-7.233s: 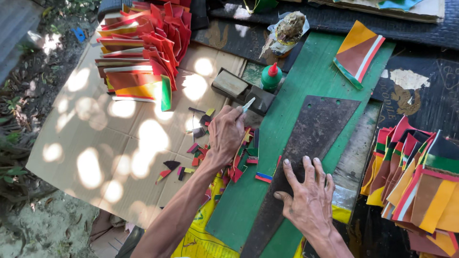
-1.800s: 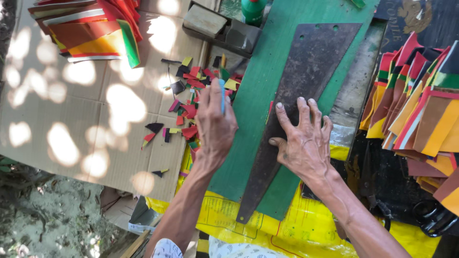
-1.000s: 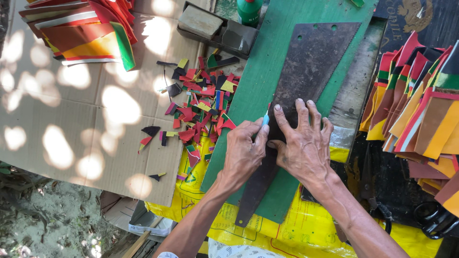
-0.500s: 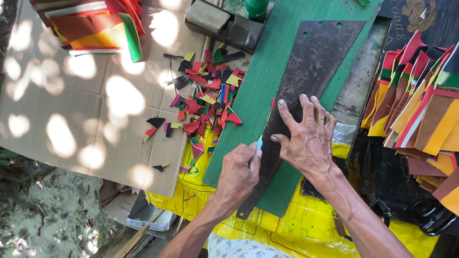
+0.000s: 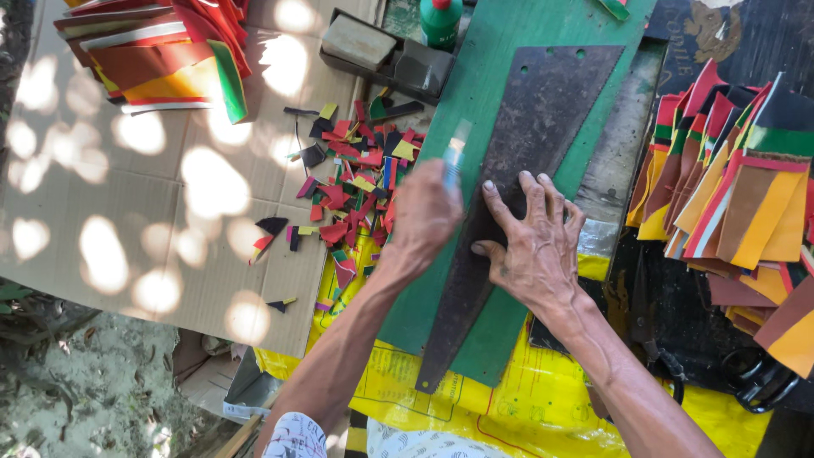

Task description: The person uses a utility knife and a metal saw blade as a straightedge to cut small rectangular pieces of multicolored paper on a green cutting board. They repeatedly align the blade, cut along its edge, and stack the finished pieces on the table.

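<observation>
Head view: left hand [image 5: 428, 212] grips blurred knife [image 5: 454, 161].
Template [image 5: 543, 127]: dark rusty metal triangle, right hand [image 5: 534, 242] spread flat on it.
Surroundings: coloured scraps [image 5: 356, 182] beside green board [image 5: 500, 51].

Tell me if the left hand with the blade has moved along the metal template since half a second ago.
Yes. The left hand has moved up the dark triangular metal template, from near its narrow lower end toward the wide top.

I see both my forearms bare from the wrists up, with no watch, ring or glove on my left hand [image 5: 424, 212] or my right hand [image 5: 532, 246]. At my left elbow a white sleeve [image 5: 292, 434] with a small dark printed pattern begins.
</observation>
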